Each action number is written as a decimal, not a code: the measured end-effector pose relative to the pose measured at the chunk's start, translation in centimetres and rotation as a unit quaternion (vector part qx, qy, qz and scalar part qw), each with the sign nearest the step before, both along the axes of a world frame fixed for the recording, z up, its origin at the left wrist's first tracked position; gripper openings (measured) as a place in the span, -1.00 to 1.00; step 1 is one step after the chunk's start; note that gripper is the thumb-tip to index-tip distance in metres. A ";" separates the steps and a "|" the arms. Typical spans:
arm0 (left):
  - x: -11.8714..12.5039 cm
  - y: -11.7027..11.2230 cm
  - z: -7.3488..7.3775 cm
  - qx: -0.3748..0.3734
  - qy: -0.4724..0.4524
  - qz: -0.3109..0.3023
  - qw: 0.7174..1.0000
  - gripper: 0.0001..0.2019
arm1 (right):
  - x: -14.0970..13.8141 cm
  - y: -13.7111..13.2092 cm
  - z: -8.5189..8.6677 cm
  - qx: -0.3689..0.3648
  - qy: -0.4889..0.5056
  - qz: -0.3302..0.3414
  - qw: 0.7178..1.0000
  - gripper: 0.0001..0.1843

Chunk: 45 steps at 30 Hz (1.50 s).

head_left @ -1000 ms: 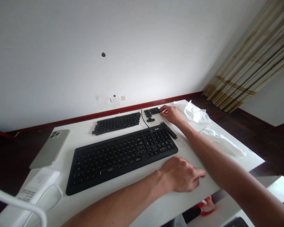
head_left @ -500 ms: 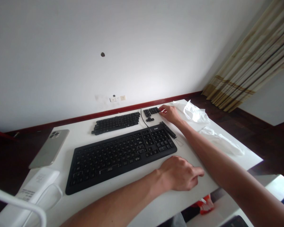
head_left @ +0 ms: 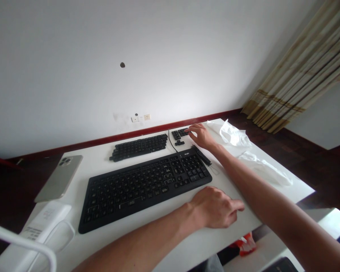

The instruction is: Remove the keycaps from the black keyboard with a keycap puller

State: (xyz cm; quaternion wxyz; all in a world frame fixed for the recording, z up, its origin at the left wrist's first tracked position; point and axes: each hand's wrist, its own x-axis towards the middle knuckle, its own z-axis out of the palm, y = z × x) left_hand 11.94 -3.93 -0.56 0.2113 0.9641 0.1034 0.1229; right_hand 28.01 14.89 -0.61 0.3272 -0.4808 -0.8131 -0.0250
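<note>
A black keyboard [head_left: 147,185] lies on the white table with bare switch positions where keycaps would sit. Behind it, loose black keycaps [head_left: 140,147] are laid out in rows. Smaller groups of them sit at the back right, among them the number-pad keycaps [head_left: 183,132]. My right hand [head_left: 201,136] reaches over that group, fingers stretched and thumb apart, fingertips touching its right side. My left hand [head_left: 217,207] rests on the table in front of the keyboard, fingers curled in and the index finger partly out. A slim black tool with a thin wire loop [head_left: 202,155] lies beside the keyboard.
A phone [head_left: 59,177] lies face down on the left. Nearer stand a white power strip [head_left: 45,223] and a white cable or bar [head_left: 22,240]. Crumpled white plastic [head_left: 235,134] covers part of the right side. A wall [head_left: 187,56] rises behind the table.
My right hand has shifted slightly left and its fingers now spread over the number-pad keycaps. The left hand and keyboard stay where they were.
</note>
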 end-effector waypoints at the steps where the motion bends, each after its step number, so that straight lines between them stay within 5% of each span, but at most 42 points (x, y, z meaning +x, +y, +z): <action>1: 0.0 0.0 0.0 0.001 0.000 -0.001 1.000 -0.71 | -0.2 -0.1 0.1 0.000 0.000 0.004 1.000 -0.71; 26: 0.2 0.0 -0.6 0.012 -0.019 0.005 1.000 -0.72 | -1.1 0.3 0.0 -0.030 -0.049 0.064 0.996 -0.59; 38: 0.1 0.0 -0.4 0.009 -0.012 0.001 1.000 -0.69 | -0.9 0.3 0.1 -0.029 -0.056 0.046 0.997 -0.64; 45: 0.2 0.1 -0.7 0.018 -0.017 0.001 1.000 -0.71 | 0.8 -0.1 0.8 -0.001 -0.038 -0.049 0.998 -0.75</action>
